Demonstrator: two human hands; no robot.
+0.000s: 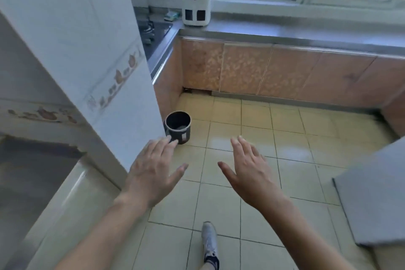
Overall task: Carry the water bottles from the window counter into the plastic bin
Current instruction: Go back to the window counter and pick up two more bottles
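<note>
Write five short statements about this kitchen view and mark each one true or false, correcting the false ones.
1. Both hands are empty. True: the left hand and right hand are open, holding nothing.
2. A white appliance stands on the window counter. True.
3. Water bottles line the counter. False: none are visible.
4. The dark bin sits on the counter. False: it stands on the floor.
5. The cabinet doors are open. False: they are closed.

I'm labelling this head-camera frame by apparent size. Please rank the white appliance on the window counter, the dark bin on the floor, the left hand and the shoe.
As they look in the head view:
1. left hand, though nearness to the camera inflates it
2. white appliance
3. dark bin and shoe: too alike to rank
</note>
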